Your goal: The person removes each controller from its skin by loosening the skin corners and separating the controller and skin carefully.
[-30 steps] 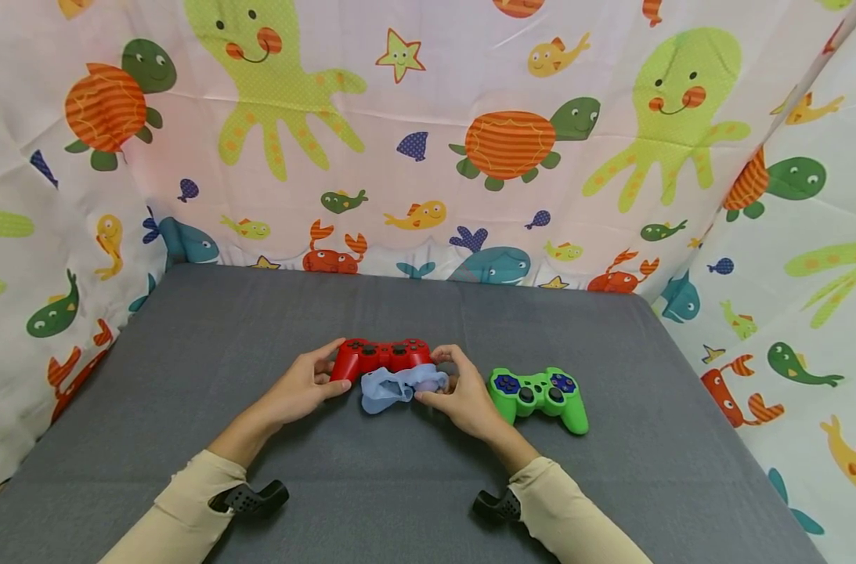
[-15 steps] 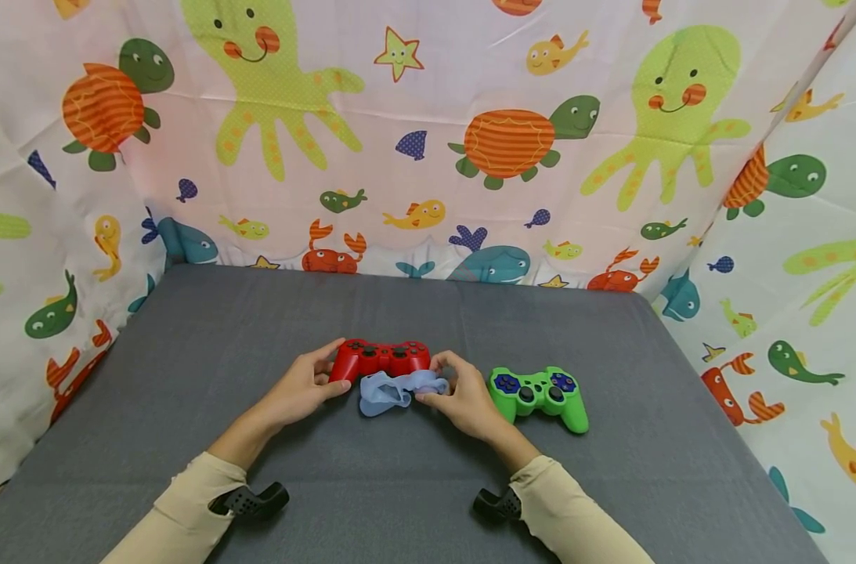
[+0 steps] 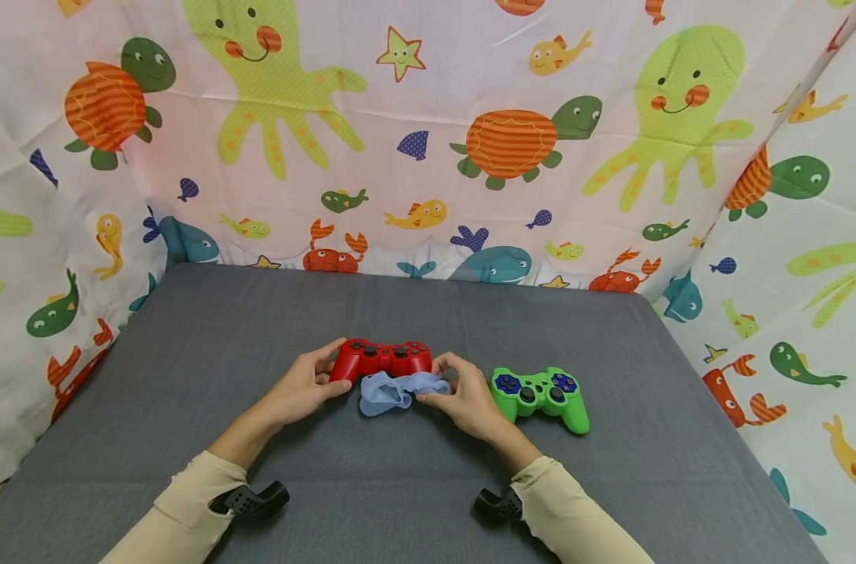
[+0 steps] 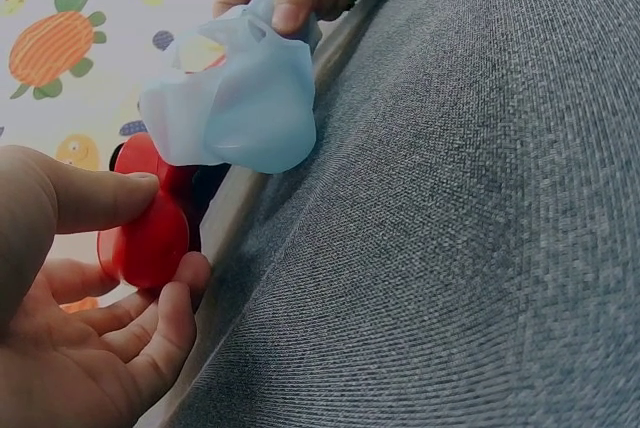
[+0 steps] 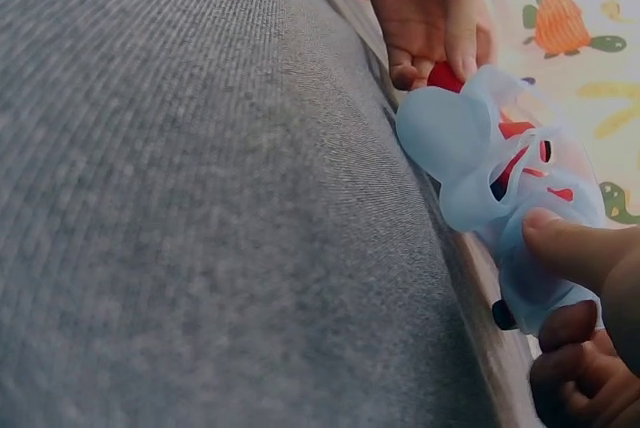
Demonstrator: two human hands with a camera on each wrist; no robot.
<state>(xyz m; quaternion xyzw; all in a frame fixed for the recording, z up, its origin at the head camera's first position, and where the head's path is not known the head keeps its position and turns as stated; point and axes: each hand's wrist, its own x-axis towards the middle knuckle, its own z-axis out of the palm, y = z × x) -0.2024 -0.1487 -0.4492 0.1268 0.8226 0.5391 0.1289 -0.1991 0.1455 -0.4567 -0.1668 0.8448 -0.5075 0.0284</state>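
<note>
Left hand [image 3: 302, 386] grips the red controller [image 3: 381, 359]; right hand [image 3: 467, 402] pinches the pale-blue silicone skin [image 3: 392, 391], on one grip only, mostly unfitted.

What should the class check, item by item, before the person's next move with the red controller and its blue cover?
1. Left hand grips red controller: ok.
2. Right hand pinches blue cover: ok.
3. Cover fully seated on the controller: not ok, it hangs crumpled at the near side.
4. Green controller apart from the red one: ok.
5. Controller resting on the grey cloth: cannot tell.
</note>
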